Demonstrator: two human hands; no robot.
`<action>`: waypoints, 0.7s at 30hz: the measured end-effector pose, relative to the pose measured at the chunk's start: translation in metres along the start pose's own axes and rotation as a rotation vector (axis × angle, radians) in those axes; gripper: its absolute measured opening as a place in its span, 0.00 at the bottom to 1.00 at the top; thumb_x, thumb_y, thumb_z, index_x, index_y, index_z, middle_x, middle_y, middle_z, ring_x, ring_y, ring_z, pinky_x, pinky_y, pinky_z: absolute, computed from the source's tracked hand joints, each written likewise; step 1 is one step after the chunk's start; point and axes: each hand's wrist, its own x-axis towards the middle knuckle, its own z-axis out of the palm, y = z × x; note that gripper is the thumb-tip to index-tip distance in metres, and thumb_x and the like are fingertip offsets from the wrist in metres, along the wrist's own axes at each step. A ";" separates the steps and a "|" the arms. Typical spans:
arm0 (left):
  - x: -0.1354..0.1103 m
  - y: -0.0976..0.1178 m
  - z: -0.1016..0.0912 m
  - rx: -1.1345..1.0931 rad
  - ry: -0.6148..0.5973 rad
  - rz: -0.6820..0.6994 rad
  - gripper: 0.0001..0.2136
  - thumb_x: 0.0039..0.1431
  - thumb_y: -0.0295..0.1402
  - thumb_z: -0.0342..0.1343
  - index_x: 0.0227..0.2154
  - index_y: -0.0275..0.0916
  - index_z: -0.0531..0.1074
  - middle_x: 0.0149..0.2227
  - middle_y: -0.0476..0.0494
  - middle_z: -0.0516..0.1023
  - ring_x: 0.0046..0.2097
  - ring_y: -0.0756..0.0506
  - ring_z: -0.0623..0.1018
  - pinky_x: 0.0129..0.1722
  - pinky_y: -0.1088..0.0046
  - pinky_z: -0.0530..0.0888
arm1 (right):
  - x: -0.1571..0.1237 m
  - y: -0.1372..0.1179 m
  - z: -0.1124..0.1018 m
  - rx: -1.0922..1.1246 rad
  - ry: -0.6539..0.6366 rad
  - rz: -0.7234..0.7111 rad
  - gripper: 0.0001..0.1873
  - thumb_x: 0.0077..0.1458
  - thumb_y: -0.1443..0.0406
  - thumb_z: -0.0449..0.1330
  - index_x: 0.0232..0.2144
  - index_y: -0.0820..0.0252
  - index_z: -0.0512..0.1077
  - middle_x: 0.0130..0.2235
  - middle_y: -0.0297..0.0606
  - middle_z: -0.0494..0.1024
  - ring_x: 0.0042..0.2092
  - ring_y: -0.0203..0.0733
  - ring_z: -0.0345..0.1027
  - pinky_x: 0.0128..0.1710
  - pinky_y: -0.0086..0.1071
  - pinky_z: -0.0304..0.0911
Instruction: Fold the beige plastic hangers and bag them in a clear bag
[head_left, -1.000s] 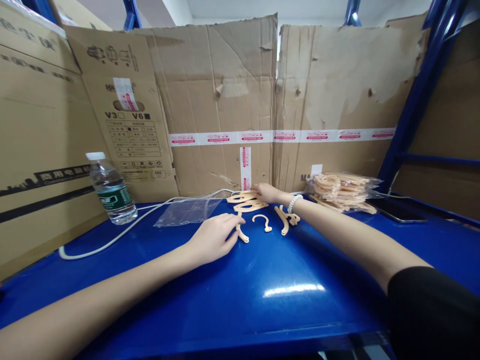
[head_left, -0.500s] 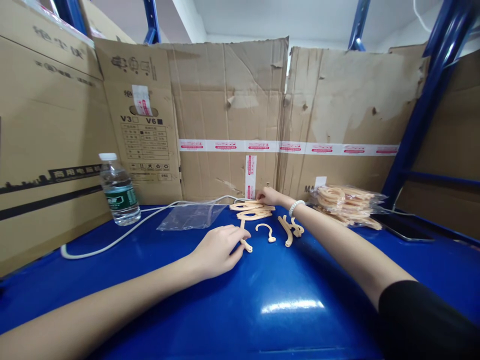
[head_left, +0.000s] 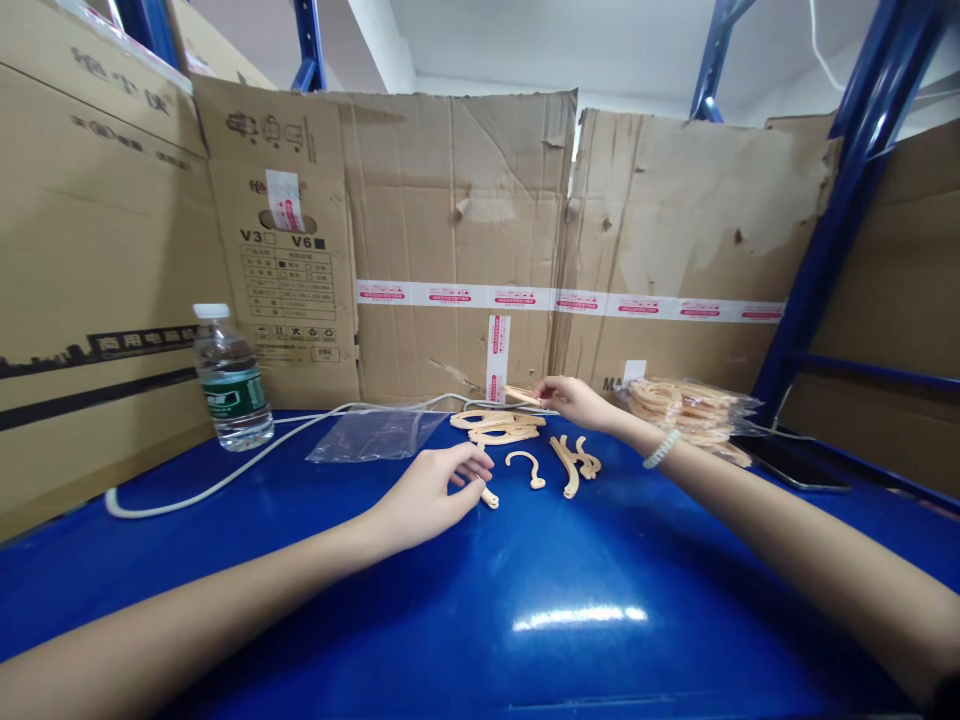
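My right hand (head_left: 574, 400) pinches a thin beige plastic piece (head_left: 523, 396), seen nearly edge-on, above a pile of beige looped pieces (head_left: 504, 430). My left hand (head_left: 442, 490) hovers with thumb and fingers apart over a beige hanger arm (head_left: 490, 498); its fingers cover the middle of that arm, and whether they touch it I cannot tell. Between my hands a beige hanger hook (head_left: 534, 470) lies on the blue table (head_left: 465, 610). Just right of the hook are several curved beige hanger parts (head_left: 571, 466).
A clear flat plastic bag (head_left: 371, 435) and a white cable (head_left: 217, 495) lie at the left, near a water bottle (head_left: 232, 385). Bagged beige parts (head_left: 690, 410) and a dark phone (head_left: 795, 465) are at the right. Cardboard panels (head_left: 457, 230) wall off the back.
My right hand has lifted off the looped pile and moved right, with a thin beige piece in it. My left hand's fingers have loosened over the hanger arm. The view has shifted slightly.
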 end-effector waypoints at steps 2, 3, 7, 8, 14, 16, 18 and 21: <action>0.002 0.003 0.000 -0.135 -0.007 -0.111 0.08 0.55 0.28 0.53 0.38 0.35 0.71 0.40 0.40 0.80 0.42 0.43 0.80 0.42 0.66 0.75 | -0.019 -0.016 -0.007 -0.003 0.027 -0.054 0.07 0.56 0.73 0.54 0.34 0.63 0.71 0.38 0.41 0.77 0.41 0.42 0.68 0.43 0.35 0.63; 0.002 0.005 0.001 -0.216 -0.010 -0.178 0.08 0.57 0.30 0.53 0.39 0.35 0.70 0.41 0.38 0.79 0.41 0.44 0.80 0.43 0.66 0.74 | -0.028 -0.025 -0.010 -0.014 0.035 -0.093 0.07 0.57 0.73 0.53 0.34 0.62 0.71 0.38 0.41 0.77 0.42 0.43 0.67 0.45 0.36 0.62; 0.001 0.015 0.002 -0.528 -0.009 -0.410 0.15 0.63 0.36 0.50 0.48 0.33 0.66 0.45 0.34 0.77 0.37 0.46 0.81 0.38 0.69 0.73 | -0.065 -0.064 -0.010 -0.244 0.114 -0.390 0.08 0.62 0.71 0.51 0.35 0.62 0.70 0.37 0.42 0.75 0.42 0.45 0.63 0.44 0.41 0.62; 0.000 0.016 0.003 -0.556 -0.009 -0.435 0.16 0.64 0.38 0.50 0.50 0.33 0.66 0.44 0.34 0.78 0.36 0.46 0.80 0.36 0.70 0.73 | -0.073 -0.072 -0.007 -0.341 0.145 -0.460 0.08 0.62 0.71 0.51 0.36 0.62 0.70 0.38 0.43 0.75 0.43 0.46 0.63 0.46 0.43 0.61; -0.004 0.016 0.009 -0.439 -0.068 -0.298 0.18 0.56 0.40 0.58 0.44 0.33 0.71 0.37 0.40 0.78 0.26 0.51 0.71 0.24 0.76 0.64 | -0.096 -0.101 0.005 -0.641 0.246 -0.739 0.11 0.63 0.72 0.51 0.34 0.61 0.72 0.39 0.41 0.77 0.43 0.45 0.65 0.54 0.50 0.55; -0.006 0.016 0.011 -0.393 -0.090 -0.275 0.18 0.56 0.42 0.57 0.42 0.33 0.71 0.33 0.43 0.76 0.26 0.51 0.69 0.24 0.76 0.63 | -0.098 -0.102 0.003 -0.617 0.258 -0.756 0.10 0.62 0.72 0.52 0.34 0.61 0.73 0.41 0.41 0.78 0.44 0.45 0.66 0.53 0.50 0.57; -0.007 0.017 0.012 -0.364 -0.088 -0.255 0.19 0.56 0.44 0.55 0.42 0.34 0.70 0.29 0.46 0.73 0.26 0.50 0.68 0.24 0.75 0.64 | -0.100 -0.103 -0.001 -0.548 0.275 -0.767 0.09 0.62 0.73 0.53 0.36 0.60 0.73 0.41 0.40 0.78 0.46 0.45 0.66 0.53 0.49 0.58; -0.009 0.019 0.013 -0.423 -0.094 -0.204 0.22 0.56 0.48 0.55 0.45 0.35 0.69 0.31 0.47 0.69 0.28 0.50 0.66 0.27 0.74 0.65 | -0.102 -0.104 -0.008 -0.385 0.345 -0.753 0.10 0.62 0.71 0.54 0.44 0.58 0.71 0.46 0.42 0.76 0.52 0.46 0.64 0.55 0.48 0.58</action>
